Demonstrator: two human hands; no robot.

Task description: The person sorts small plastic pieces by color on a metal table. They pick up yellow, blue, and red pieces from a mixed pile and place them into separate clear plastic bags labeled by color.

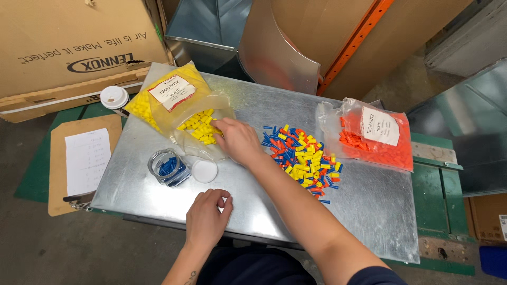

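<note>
Head view looks down on a sheet-metal bench point(369, 211). Far to the left of both hands, off the bench edge, lies a clipboard point(60, 174) with a white sheet, and beyond it stands a cup point(114, 98) with a white lid. Just left of the right hand and beyond the left hand, a clear jar point(168, 168) holds blue connectors, its white lid point(204, 171) lying flat beside it. The left hand point(207, 215) rests near the bench's front edge, fingers curled loosely inward and holding nothing that shows. Beyond it, the right hand point(238, 141) reaches across to the mouth of the yellow bag point(169, 100), fingertips pressed together among the loose yellow connectors point(199, 127) spilling from the bag; whether it pinches one I cannot tell. Just right of the right hand's wrist is a mixed pile point(304, 158) of blue, yellow and orange connectors, spread on the bare metal. Farther right, well apart from both hands, lies an orange bag point(372, 140) with a white label.
</note>
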